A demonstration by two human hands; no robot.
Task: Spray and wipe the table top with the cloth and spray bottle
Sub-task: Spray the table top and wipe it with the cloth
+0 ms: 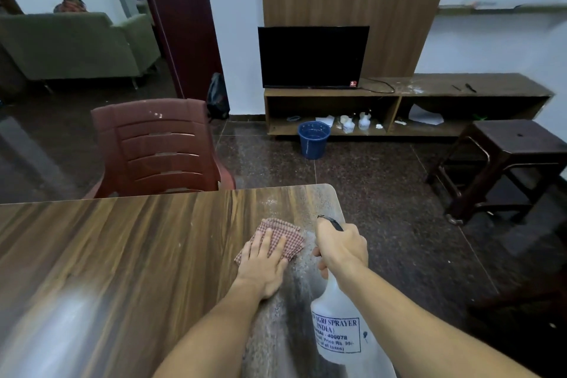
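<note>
Your left hand (265,258) lies flat on the cloth (291,238), with its fingers (267,241) straight and close together, pressing it onto the counter (122,239). The cloth is soft, folded, and has small red and white squares. It sits near the counter's far right corner, which is rounded. Your right hand (342,247) is just right of the cloth, with its fingers curled tight around the neck of the spray bottle (340,328), held tilted above the counter's right edge. The bottle is cloudy white plastic with a black top and blue print. The counter is smooth, shiny brown wood, with tiny wet specks down its right side, and it runs far to your left. A red-brown plastic chair (159,147) with slots stands at the far edge. Past the right edge is dark speckled floor (368,178), with a blue bucket (313,139) and a dark stool (506,163) well apart.
</note>
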